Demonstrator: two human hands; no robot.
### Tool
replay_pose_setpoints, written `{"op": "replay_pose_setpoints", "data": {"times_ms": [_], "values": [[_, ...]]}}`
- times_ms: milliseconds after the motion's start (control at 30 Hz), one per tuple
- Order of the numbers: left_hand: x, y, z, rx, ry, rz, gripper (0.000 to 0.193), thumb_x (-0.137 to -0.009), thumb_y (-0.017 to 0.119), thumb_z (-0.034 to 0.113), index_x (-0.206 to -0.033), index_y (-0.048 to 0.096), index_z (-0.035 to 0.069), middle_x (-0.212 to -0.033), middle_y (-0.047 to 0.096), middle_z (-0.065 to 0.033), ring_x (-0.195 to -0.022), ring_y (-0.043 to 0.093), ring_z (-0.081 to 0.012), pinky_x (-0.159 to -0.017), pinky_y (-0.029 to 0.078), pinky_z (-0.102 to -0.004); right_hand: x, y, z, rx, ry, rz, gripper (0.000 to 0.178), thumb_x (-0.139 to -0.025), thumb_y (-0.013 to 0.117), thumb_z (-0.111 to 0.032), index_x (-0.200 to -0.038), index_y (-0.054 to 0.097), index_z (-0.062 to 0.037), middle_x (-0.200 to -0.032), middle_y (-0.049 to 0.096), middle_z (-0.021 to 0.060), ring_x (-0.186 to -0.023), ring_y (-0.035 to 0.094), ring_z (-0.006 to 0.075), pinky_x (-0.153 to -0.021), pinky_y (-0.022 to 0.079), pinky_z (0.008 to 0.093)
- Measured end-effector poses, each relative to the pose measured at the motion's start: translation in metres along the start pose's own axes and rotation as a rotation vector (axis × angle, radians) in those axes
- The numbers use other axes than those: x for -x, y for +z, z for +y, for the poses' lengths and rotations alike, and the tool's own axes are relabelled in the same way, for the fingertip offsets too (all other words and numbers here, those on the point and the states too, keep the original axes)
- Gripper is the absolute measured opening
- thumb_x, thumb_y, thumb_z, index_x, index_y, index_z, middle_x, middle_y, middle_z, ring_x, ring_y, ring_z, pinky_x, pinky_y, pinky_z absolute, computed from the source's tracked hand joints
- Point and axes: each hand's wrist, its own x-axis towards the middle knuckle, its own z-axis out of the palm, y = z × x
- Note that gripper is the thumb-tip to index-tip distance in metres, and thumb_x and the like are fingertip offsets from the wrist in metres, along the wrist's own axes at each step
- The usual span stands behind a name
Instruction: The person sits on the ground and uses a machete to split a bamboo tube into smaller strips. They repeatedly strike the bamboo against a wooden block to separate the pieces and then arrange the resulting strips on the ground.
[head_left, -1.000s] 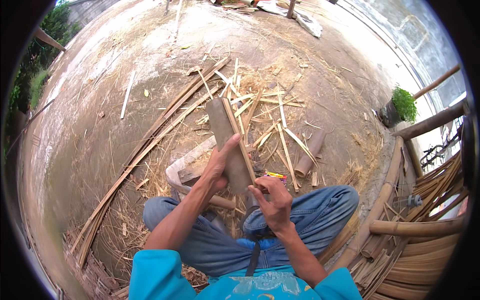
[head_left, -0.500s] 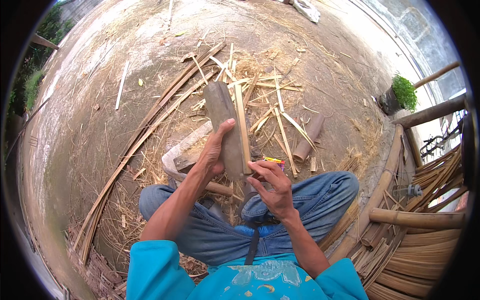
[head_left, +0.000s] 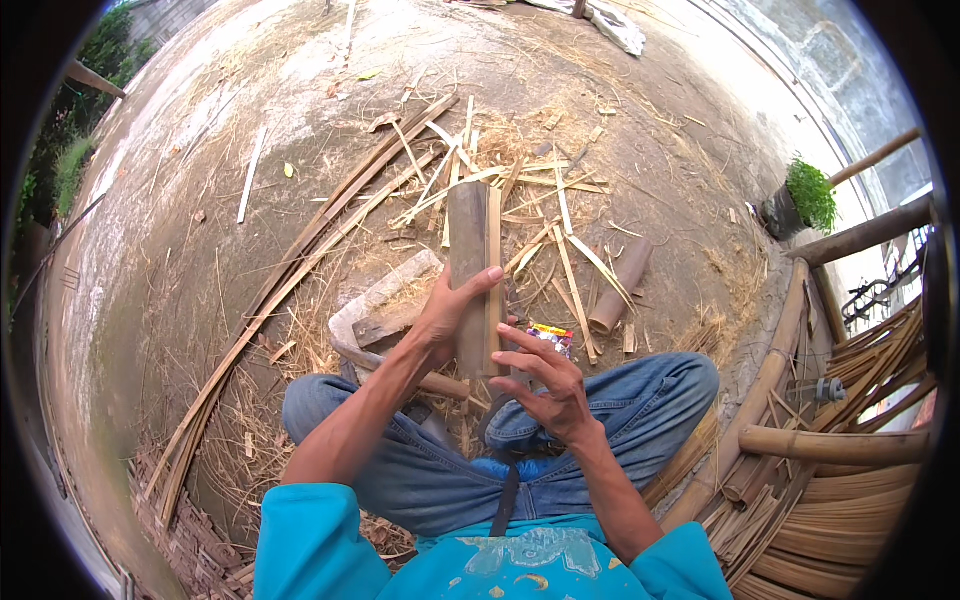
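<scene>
A grey-brown split bamboo section point(head_left: 468, 225) stands nearly straight up and down in front of me, with a narrow pale strip point(head_left: 494, 235) lying along its right edge. My left hand point(head_left: 445, 318) is closed round the section's lower half, its thumb across onto the strip. By the lower end, my right hand point(head_left: 548, 382) has its fingers apart, with the fingertips at or close to the strip's edge. Whether they touch it I cannot tell. Beyond the section, several pale bamboo slivers point(head_left: 565, 200) lie scattered. A small colourful packet point(head_left: 551, 338) lies behind my right hand.
Long bamboo strips point(head_left: 290, 265) stretch across the ground on the left. A brown bamboo piece point(head_left: 622, 284) lies right of the slivers. Beside my left knee is a pale block point(head_left: 385, 292). At the right are a bamboo rail point(head_left: 835, 444), bundled strips point(head_left: 830, 530) and a potted plant point(head_left: 808, 195).
The bamboo section has turned from a left lean to nearly straight. My left thumb has come over the pale strip. My right fingers have spread from a pinch and moved slightly down.
</scene>
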Motion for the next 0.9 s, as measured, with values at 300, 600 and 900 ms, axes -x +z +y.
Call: {"op": "replay_pose_setpoints", "data": {"times_ms": [300,600,900], "values": [[-0.006,-0.004,-0.008,-0.088,-0.013,0.027,0.065,-0.087,0.077,0.045,-0.123,0.052,-0.003,-0.101,0.064,-0.0142,-0.088,0.07,-0.0239,-0.077,0.064,-0.0408,-0.001,0.0,-0.002,-0.057,0.029,0.022,0.03,-0.082,0.085,-0.013,-0.108,0.071,-0.0064,-0.14,0.064,0.0121,-0.134,0.057,0.0332,-0.112,0.047,0.0444],[-0.001,-0.002,-0.003,-0.083,-0.008,0.025,0.064,-0.087,0.074,0.048,-0.123,0.055,-0.001,-0.105,0.066,-0.0122,-0.09,0.068,-0.0208,-0.076,0.06,-0.0376,-0.009,-0.002,-0.007,-0.175,0.069,-0.011,0.031,-0.085,0.081,-0.008,-0.113,0.068,-0.0054,-0.143,0.061,0.0154,-0.141,0.051,0.0337,-0.116,0.043,0.0447],[0.0,-0.002,0.001,-0.023,-0.013,-0.036,0.058,-0.089,0.073,0.043,-0.124,0.053,0.0,-0.103,0.064,-0.0115,-0.088,0.066,-0.0191,-0.076,0.058,-0.0354,-0.023,-0.01,-0.011,-0.172,0.021,-0.083,0.033,-0.084,0.078,-0.005,-0.114,0.063,-0.0041,-0.14,0.061,0.0165,-0.141,0.051,0.0333,-0.116,0.043,0.0437]]}}
